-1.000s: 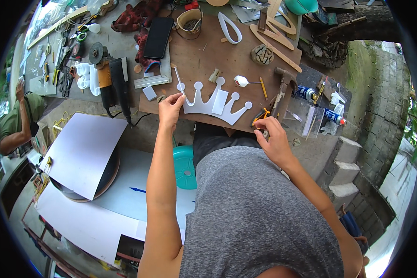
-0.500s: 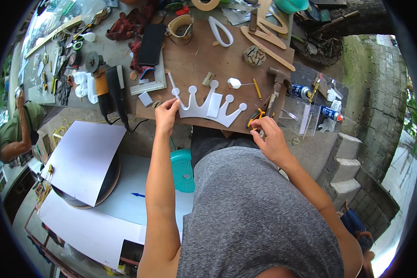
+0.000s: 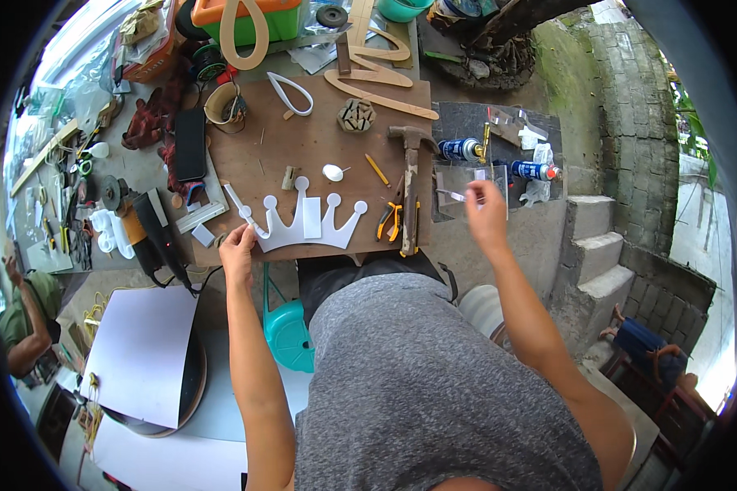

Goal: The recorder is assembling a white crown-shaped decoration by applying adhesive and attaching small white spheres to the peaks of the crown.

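Note:
A flat white crown cutout (image 3: 282, 231) with round-tipped points lies at the table's near edge, a small white rectangle (image 3: 312, 218) on its middle. A narrow white strip (image 3: 236, 200) stands along its left point, bending down into the curve beside it. My left hand (image 3: 237, 255) pinches the strip at the crown's lower left corner. Off the table's right edge, my right hand (image 3: 487, 217) is over a clear plastic sheet (image 3: 495, 184). Its fingers are drawn together beside a thin pale stick-like thing (image 3: 451, 195); whether they grip it is unclear.
Pliers (image 3: 391, 221), a hammer (image 3: 411, 176), a pencil (image 3: 377, 170) and a white blob on a stick (image 3: 333, 173) lie right of the crown. Two spray cans (image 3: 461, 149) are farther right. An angle grinder (image 3: 131, 204) rests at left; another person (image 3: 29, 315) is beyond.
My right hand has moved right, from beside the pliers to over the plastic sheet. My left hand stays at the crown's left corner. The whole view has shifted.

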`<state>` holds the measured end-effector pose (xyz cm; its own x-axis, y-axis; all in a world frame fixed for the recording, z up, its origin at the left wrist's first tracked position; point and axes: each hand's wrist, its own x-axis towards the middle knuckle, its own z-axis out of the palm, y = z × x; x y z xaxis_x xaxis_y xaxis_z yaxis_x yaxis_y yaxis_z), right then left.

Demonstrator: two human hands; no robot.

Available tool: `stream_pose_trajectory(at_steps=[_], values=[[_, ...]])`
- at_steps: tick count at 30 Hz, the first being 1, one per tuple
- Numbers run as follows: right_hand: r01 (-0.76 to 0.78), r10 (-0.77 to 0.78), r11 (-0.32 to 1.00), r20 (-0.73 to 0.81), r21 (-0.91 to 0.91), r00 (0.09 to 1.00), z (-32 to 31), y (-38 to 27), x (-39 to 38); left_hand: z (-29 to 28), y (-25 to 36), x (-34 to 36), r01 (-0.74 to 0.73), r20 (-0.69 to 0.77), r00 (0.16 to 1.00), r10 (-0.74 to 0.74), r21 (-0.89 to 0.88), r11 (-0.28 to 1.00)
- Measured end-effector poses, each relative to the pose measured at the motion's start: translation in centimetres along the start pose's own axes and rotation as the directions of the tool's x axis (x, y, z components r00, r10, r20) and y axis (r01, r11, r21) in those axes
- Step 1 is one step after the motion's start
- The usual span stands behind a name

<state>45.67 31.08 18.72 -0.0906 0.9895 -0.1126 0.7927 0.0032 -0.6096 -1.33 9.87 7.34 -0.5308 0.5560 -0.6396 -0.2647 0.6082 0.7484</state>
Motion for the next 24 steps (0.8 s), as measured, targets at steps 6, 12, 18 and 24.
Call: stream_pose_trajectory(at_steps=[6, 12, 18, 24], values=[[-0.079, 0.037, 0.959, -0.157, -0.271, 0.987, -1.6, 12.6, 2.9, 0.1, 0.1, 0.0, 0.018, -0.017, 1.0, -0.018, 0.02, 1.0], [-0.209, 0.2, 0.942, -0.064, -0.264, 0.978, -0.5, 18.3, 2.9, 0.2, 0.0, 0.2, -0.013, -0.016, 1.0, 0.013, -0.01, 1.0], [-0.254, 0.257, 0.93, -0.027, -0.267, 0.966, -0.3, 18.7, 3.4, 0.6, 1.0, -0.7, 0.021, -0.032, 0.999, -0.023, -0.043, 0.999], [-0.254, 0.256, 0.928, -0.028, -0.273, 0.966, -0.1, 18.0, 3.8, 0.5, 1.3, -1.0, 0.034, -0.053, 0.998, -0.035, -0.032, 0.999]])
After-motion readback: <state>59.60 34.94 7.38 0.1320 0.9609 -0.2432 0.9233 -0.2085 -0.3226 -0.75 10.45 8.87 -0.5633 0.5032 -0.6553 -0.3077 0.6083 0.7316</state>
